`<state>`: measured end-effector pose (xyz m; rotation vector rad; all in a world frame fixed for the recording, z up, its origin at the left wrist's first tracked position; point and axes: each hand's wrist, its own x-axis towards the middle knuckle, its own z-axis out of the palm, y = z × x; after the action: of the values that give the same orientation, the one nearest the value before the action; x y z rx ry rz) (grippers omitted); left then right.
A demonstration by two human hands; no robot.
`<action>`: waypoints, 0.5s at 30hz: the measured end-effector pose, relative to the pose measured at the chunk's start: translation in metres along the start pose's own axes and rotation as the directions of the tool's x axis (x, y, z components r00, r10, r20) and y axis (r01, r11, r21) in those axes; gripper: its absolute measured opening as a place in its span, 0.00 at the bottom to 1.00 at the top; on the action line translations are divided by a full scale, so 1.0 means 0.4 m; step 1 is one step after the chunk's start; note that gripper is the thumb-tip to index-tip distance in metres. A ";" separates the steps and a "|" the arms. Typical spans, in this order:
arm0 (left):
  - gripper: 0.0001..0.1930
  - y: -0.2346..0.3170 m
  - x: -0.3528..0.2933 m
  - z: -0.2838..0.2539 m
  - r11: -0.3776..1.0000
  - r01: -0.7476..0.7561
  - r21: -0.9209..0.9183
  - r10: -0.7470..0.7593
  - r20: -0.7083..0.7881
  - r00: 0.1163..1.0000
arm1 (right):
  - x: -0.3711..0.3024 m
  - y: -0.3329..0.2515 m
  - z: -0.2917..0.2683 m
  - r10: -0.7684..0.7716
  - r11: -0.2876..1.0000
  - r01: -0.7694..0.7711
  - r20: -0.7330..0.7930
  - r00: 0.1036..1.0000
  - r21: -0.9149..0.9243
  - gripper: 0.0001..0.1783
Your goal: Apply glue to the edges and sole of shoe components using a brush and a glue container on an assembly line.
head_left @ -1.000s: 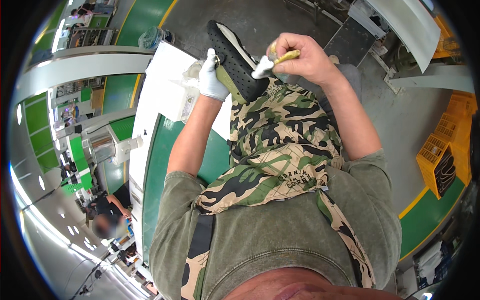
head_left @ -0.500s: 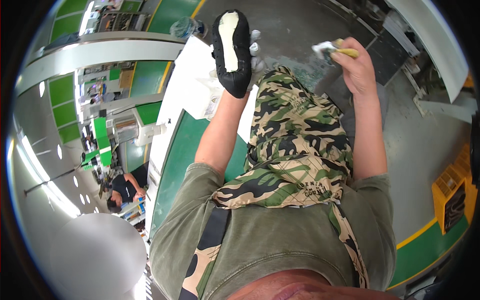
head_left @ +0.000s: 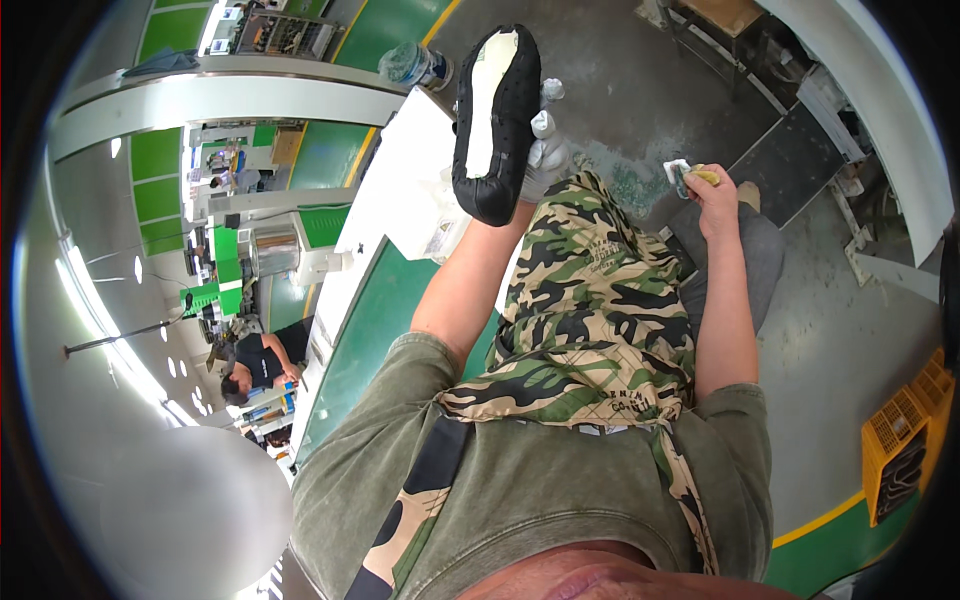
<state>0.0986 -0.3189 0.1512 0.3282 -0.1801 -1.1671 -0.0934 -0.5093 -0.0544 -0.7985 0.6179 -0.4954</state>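
Note:
My left hand (head_left: 545,140), its fingers wrapped in white coverings, is closed around a black shoe upper (head_left: 467,150). The upper is turned bottom up, showing its gathered black edge around a cream insole (head_left: 486,110). Most of that hand is hidden behind the shoe. Off to the right, over my lap's far side, my right hand (head_left: 718,208) pinches a small brush (head_left: 677,175) with a yellow handle and a white, wet-looking head. Brush and shoe are well apart.
Left of the shoe, a white-topped table (head_left: 385,170) carries a translucent plastic container (head_left: 440,225). A clear water jug (head_left: 415,66) stands beyond it. Yellow crates (head_left: 895,440) sit at far right. A person (head_left: 262,362) works at the left. My camouflage apron (head_left: 600,300) covers my lap.
My right hand with the brush has come down nearer my body. The shoe stays in my left hand at much the same pose. The whole view has shifted slightly.

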 end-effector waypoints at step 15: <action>0.10 -0.114 0.301 0.540 0.448 -0.254 0.857 0.509 -0.012 0.861 | 0.041 0.041 -0.004 -0.036 0.980 0.012 -0.116 0.993 -0.197 0.10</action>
<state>0.0389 -0.4805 0.3345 1.2491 -0.5573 -0.4669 -0.0797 -0.5103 -0.0733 -0.9691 0.7773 -0.5124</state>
